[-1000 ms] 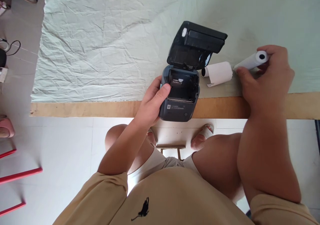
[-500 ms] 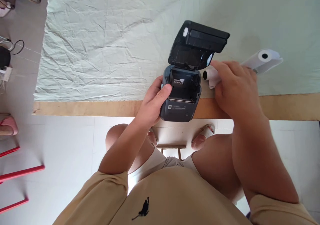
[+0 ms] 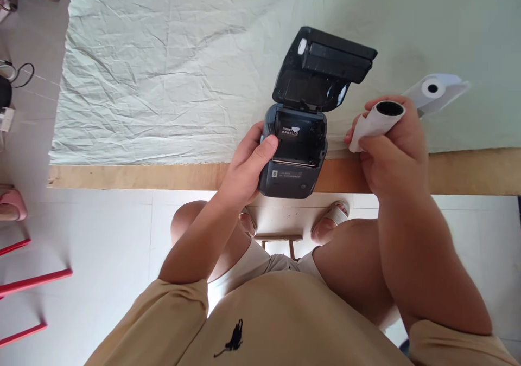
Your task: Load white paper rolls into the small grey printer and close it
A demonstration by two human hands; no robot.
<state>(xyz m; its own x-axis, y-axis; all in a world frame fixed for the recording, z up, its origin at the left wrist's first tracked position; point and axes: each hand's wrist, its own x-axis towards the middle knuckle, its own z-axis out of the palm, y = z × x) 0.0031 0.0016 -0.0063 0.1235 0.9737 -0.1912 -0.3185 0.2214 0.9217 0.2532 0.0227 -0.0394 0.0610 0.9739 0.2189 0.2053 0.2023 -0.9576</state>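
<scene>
A dark grey portable label printer (image 3: 291, 179) is held at the table's front edge, its black lid (image 3: 321, 68) swung up and away from me. My left hand (image 3: 254, 162) grips its left side, thumb over the rim of the paper bay, which holds no roll. To the right, my right hand (image 3: 396, 154) is closed around a small white paper roll (image 3: 372, 124), its dark hollow core turned up and a loose flap hanging on the left. Behind that hand a second white paper roll (image 3: 433, 88) lies on the cloth with its end partly unwound.
A pale green wrinkled cloth (image 3: 163, 73) covers the wooden table (image 3: 134, 176). Red metal bars (image 3: 36, 282) stand on the tiled floor at the left, along with black and white cables (image 3: 22, 76). A wooden stool rung (image 3: 279, 239) shows between my feet.
My right hand has picked up the small paper roll from the cloth and turned it so its core faces up. My left hand and the printer have barely moved.
</scene>
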